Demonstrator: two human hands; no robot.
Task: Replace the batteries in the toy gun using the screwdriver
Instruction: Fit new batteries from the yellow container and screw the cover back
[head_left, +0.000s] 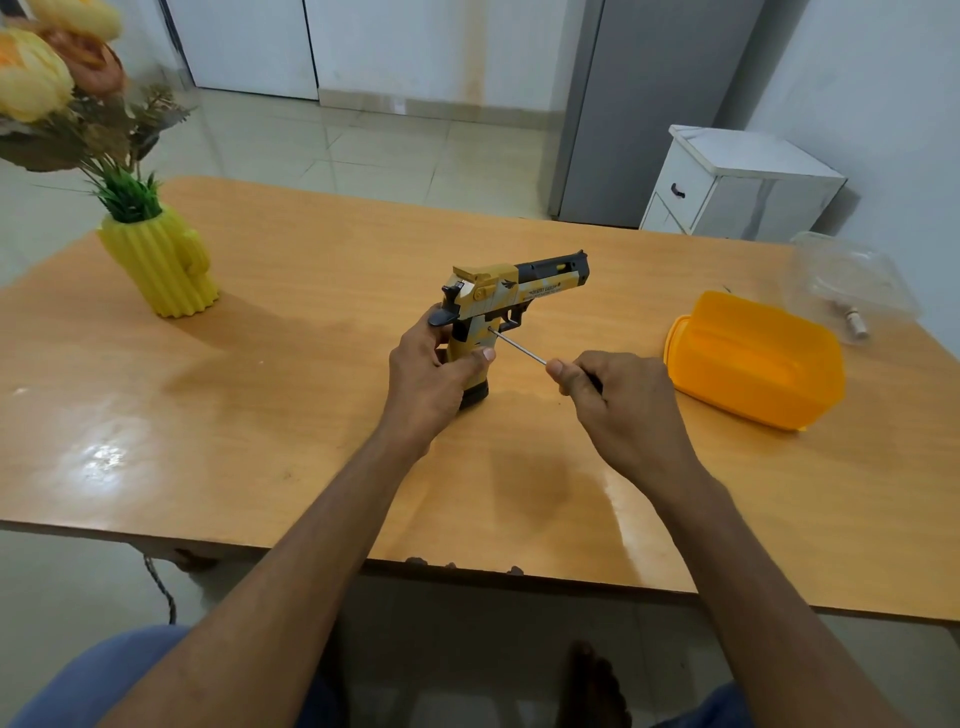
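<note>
Right hand (618, 400) pinching screwdriver (522, 349), tip at toy gun (511, 296)

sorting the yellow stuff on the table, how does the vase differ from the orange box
The vase stands upright at the far left of the table and holds flowers; the orange box lies low at the right, with nothing showing in it. The vase is ribbed, pale yellow; the box is smooth, deeper orange. Both look like plastic and neither is being touched.
</note>
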